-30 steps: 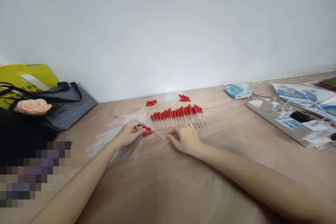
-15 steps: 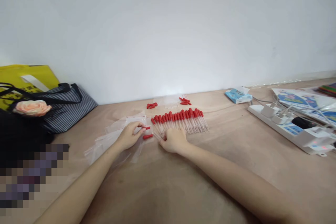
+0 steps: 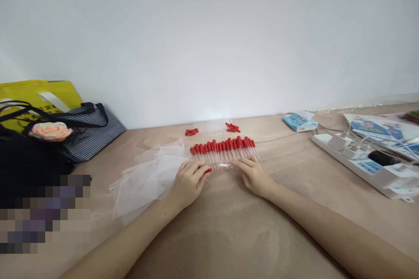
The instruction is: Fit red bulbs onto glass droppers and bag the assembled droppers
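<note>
My left hand (image 3: 190, 182) is closed, with a red rubber dropper bulb (image 3: 208, 170) at its fingertips. A short clear piece shows just below that bulb, too small to tell whether it is joined to it. My right hand (image 3: 256, 176) pinches the right end of a clear dropper tube (image 3: 225, 165), which points left toward the bulb; a small gap seems to lie between them. Just behind both hands, a row of assembled droppers (image 3: 229, 144) lies side by side, red bulbs away from me and clear tubes toward me.
Clear zip bags (image 3: 140, 185) overlap left of my left hand. Farther back lie loose red bulbs (image 3: 191, 132), more red bulbs (image 3: 233, 127) and clear tubes (image 3: 216, 132) between them. A tissue pack (image 3: 299, 122) and power strip (image 3: 360, 161) are right; a striped bag (image 3: 94, 139) is left.
My left hand has moved right, off the zip bags, with a red bulb. My right hand has shifted right and now holds a clear tube crosswise. The view has turned slightly.
</note>
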Action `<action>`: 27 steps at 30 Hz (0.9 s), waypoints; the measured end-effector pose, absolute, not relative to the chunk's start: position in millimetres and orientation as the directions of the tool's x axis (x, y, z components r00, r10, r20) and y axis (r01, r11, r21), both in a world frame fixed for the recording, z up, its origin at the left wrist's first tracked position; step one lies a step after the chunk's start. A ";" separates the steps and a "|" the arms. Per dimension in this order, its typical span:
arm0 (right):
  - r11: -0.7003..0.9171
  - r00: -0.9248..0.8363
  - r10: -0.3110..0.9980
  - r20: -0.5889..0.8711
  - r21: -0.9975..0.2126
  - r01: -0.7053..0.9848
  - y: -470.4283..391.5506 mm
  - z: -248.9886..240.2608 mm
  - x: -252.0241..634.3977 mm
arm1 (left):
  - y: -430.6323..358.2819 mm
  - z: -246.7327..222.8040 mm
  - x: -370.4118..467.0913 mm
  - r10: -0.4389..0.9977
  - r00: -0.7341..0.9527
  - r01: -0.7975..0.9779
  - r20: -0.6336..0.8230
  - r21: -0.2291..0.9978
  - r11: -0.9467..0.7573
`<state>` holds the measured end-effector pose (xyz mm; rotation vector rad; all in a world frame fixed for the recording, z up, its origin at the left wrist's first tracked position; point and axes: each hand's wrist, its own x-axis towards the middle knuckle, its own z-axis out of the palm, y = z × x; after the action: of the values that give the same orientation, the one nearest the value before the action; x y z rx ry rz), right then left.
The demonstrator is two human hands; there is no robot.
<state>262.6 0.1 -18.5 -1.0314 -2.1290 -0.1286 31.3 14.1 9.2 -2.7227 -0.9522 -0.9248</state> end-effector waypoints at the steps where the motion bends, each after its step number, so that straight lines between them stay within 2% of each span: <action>1: 0.665 -0.407 0.621 0.670 -0.175 0.726 -0.6 -20.8 263.2 | 15.2 8.0 31.2 0.500 0.612 0.613 0.613 0.031 -0.789; 4: 0.650 -0.420 0.608 0.674 -0.119 0.750 -3.1 -22.0 259.8 | 15.9 5.8 29.0 0.423 0.618 0.624 0.662 -0.086 -0.777; 7: 0.658 -0.422 0.578 0.699 -0.093 0.747 -6.3 -19.4 252.5 | 13.7 5.1 27.5 0.389 0.638 0.612 0.664 -0.130 -0.780; 18: 0.708 -0.458 0.496 0.738 -0.038 0.706 -6.8 -18.7 238.5 | 13.7 2.0 28.8 0.303 0.645 0.571 0.702 -0.180 -0.801; 27: 0.686 -0.469 0.525 0.710 -0.028 0.727 -9.2 -19.6 233.9 | 13.3 3.4 30.6 0.279 0.628 0.556 0.727 -0.168 -0.814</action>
<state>233.9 -9.2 -19.6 -0.9553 -2.1812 -0.3626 30.6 13.3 3.4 -2.4747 -0.6648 -1.0124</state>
